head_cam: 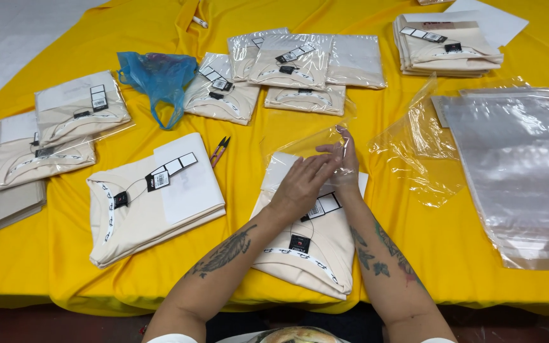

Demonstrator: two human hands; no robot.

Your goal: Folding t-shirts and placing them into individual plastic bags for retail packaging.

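Head view: left hand (301, 184) flat on folded cream shirt (306, 244), fingers loosely spread, gripping nothing, pressing near collar end; right hand (345, 162) inside clear plastic bag (306, 143), fingers raised, pinching film open just beyond shirt. Best kept so: bag mouth wide, shirt pinned square. Forearms converge, wrists nearly touching. Snips (220, 150) left of left hand, bag stack (516, 165) right of right hand
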